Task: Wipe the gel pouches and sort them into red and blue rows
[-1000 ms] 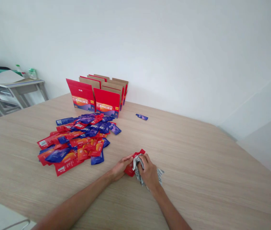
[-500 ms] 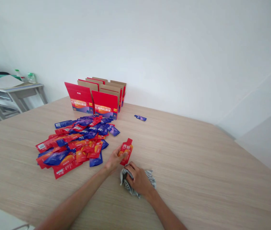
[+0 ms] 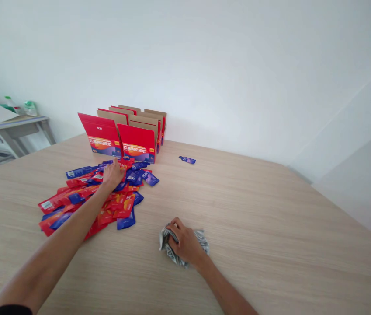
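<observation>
At the far part of a heap of red and blue drink pouches is my left hand, its fingers closed on a red pouch that partly shows at its right side. The fingertips are partly hidden from me. My right hand grips a crumpled grey striped cloth resting on the table, to the right of the heap. A single blue pouch lies apart on the tabletop farther back.
Red cartons with raised flaps stand in rows behind the heap, close to the white wall. The wooden table stretches off to the right. A grey desk with papers and small items stands at far left.
My left hand has moved left and away from me, from beside the cloth to the heap, with the red pouch. My right hand stays on the cloth. The view has shifted slightly right.
</observation>
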### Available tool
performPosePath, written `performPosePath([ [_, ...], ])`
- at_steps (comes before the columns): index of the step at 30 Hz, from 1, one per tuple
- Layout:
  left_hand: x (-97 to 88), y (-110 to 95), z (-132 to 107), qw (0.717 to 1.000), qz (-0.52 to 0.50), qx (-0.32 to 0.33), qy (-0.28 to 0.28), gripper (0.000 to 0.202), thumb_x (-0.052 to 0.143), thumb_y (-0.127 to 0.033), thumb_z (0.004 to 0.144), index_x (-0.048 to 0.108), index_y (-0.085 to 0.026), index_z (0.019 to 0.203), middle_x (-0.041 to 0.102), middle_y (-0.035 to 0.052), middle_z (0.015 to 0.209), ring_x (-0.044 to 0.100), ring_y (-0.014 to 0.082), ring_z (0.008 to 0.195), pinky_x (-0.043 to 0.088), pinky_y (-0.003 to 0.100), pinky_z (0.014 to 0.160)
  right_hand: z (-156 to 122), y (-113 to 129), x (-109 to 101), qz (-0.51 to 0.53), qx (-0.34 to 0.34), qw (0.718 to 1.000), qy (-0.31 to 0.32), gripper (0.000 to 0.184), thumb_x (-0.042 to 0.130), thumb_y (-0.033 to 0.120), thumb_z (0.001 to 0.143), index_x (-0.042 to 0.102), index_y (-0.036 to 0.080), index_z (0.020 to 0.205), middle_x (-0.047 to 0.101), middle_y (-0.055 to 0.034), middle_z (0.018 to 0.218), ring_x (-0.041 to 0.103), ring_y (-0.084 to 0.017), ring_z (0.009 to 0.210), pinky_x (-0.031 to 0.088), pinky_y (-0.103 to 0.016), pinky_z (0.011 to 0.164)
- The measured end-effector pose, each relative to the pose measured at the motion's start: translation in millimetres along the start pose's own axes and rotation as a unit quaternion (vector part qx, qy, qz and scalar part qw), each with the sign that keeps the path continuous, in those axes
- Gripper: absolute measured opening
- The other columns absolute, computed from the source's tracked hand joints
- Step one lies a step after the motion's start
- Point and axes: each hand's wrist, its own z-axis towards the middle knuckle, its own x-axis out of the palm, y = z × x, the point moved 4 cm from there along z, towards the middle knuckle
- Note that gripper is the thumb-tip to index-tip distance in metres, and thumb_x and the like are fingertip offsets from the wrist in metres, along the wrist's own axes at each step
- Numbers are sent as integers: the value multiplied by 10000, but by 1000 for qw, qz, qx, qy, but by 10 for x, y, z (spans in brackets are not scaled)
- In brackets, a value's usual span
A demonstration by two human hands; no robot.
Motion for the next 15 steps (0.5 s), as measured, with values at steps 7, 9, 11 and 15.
performPosePath([
  [7,-46,125,100,993,85,3,-87,539,486,-317,918,551,-81,1399,587,272,1377,484,449,1290,398,574,1027,1,19,-28,9,-8,1000,-4,296,607,140,926,643,209,1212,615,-67,1217,676,-171,947,543,-283,860],
  [9,-39,96,100,992,82,26,-96,510,462,-293,921,594,-103,1376,588,261,1372,480,444,1273,395,582,1019,2,12,-25,12,-8,1000,-3,301,611,141,923,644,211,1214,616,-65,1216,676,-168,948,543,-281,860],
  [11,-17,32,86,992,77,59,-87,475,426,-260,934,638,-120,1335,604,248,1346,483,436,1255,385,589,1023,4,6,-22,14,-6,1000,-2,306,611,141,922,643,217,1217,617,-62,1216,675,-165,949,543,-280,861],
  [15,83,-216,-10,984,75,147,-70,441,386,-165,934,705,-147,1238,625,208,1310,496,403,1241,367,573,1051,4,9,-16,18,-7,1000,0,305,610,138,918,643,220,1210,624,-61,1211,671,-169,974,540,-280,866],
])
